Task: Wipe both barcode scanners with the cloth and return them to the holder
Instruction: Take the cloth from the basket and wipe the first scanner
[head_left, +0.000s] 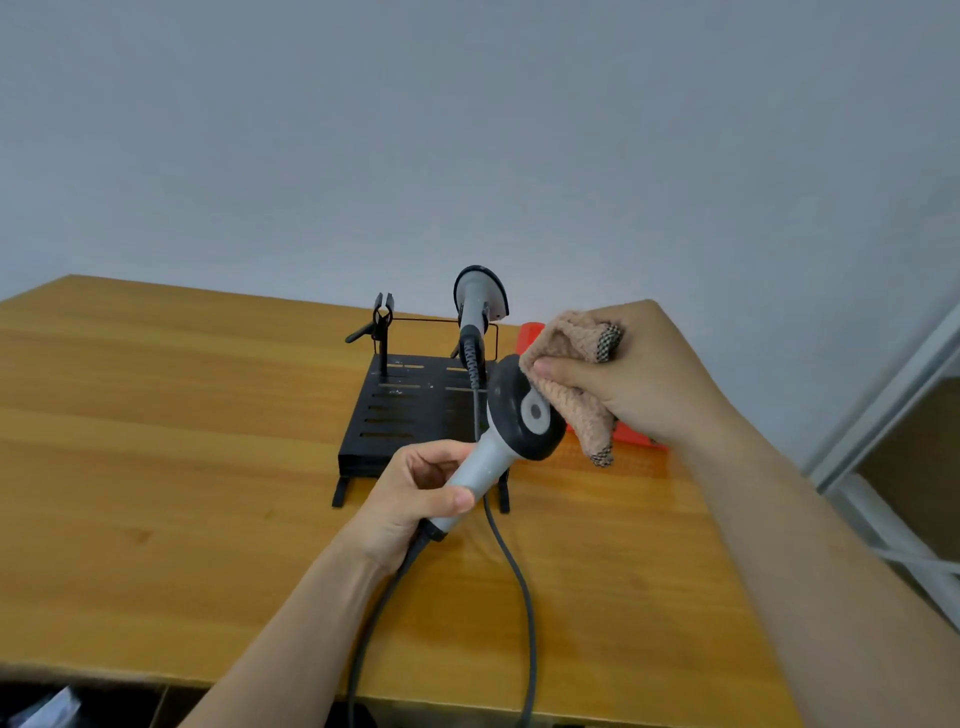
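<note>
My left hand (415, 499) grips the grey handle of a barcode scanner (511, 421) and holds it above the table, its dark head tilted up to the right. A bunched pinkish cloth (576, 384) is pinched in my right hand (639, 374) and pressed against the right side of that head. A second scanner (478, 301) stands upright in the right clip of the black holder (400, 415). The holder's left clip (383, 317) is empty. Dark cables (519, 587) trail from both scanners toward the table's front edge.
The holder stands mid-table on a wooden tabletop (182, 467). A red flat object (631, 434) lies behind my right hand, mostly hidden. A white frame or shelf (893, 467) stands off the table's right edge. A plain wall rises behind.
</note>
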